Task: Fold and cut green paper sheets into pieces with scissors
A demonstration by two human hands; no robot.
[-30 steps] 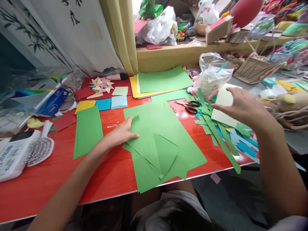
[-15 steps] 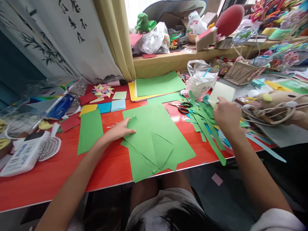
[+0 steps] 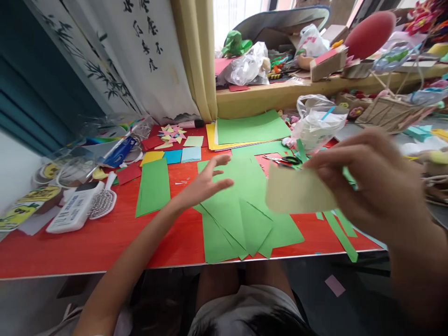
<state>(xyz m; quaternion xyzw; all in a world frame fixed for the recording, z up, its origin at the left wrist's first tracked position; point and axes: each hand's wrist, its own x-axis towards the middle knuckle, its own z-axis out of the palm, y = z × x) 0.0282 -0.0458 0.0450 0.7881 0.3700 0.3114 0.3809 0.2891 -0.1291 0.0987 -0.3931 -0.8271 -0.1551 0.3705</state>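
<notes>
Bare forearms, no sleeves in view (light grey shorts below).

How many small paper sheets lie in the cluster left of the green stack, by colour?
Yellow small sheet: 1
Blue small sheet: 1
Light blue small sheet: 1
Pale green small sheet: 1
Total: 4
Apart from these, the right hand holds one pale yellow paper sheet; the left hand holds nothing, fingers spread.

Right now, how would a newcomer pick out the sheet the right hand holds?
Start at the red table, then go to its right end, where the right hand is raised. Pinched there is a pale sheet, cream-yellow, unlike the green sheets lying flat below.
</notes>
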